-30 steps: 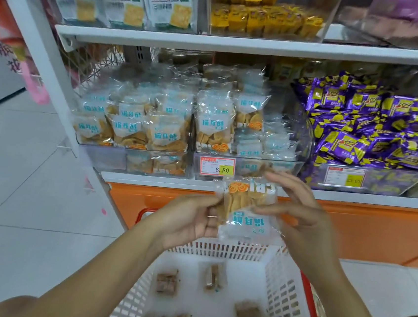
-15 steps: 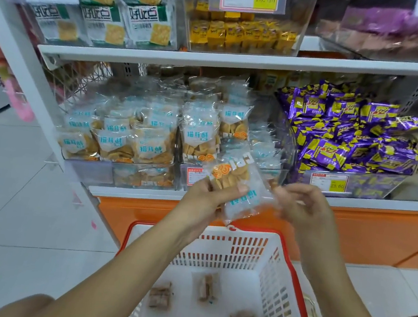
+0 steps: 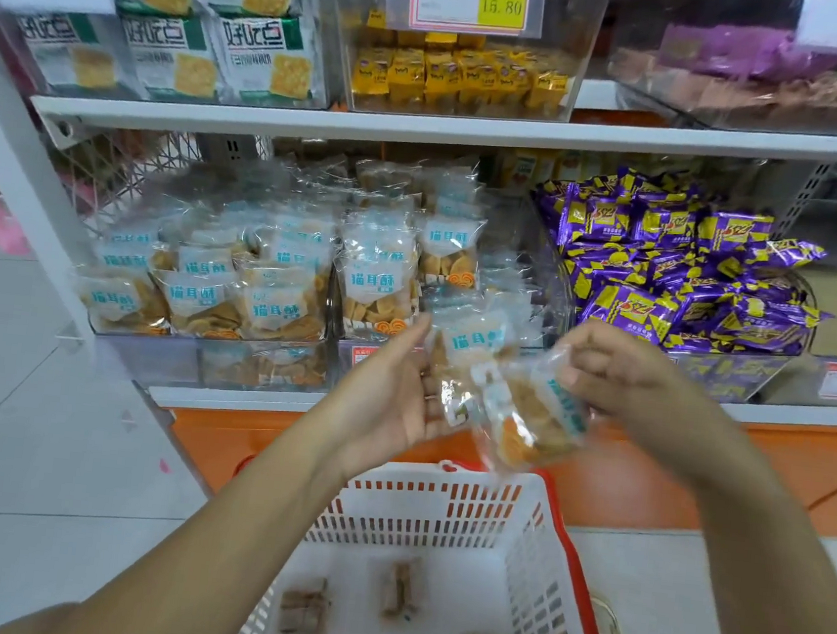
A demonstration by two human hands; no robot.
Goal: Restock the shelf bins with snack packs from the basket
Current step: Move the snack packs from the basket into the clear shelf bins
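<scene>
Pinching a clear snack pack by its upper right corner, your right hand is holding it tilted above the far rim of the basket, in front of the shelf and its front edge. Your left hand is lying open, fingers straight, palm turned toward the pack and just beside its left edge; I cannot tell whether it is touching. Matching packs are filling the clear bins, with purple packs toward the shelf's right end. Small brown packs are lying on the basket floor.
</scene>
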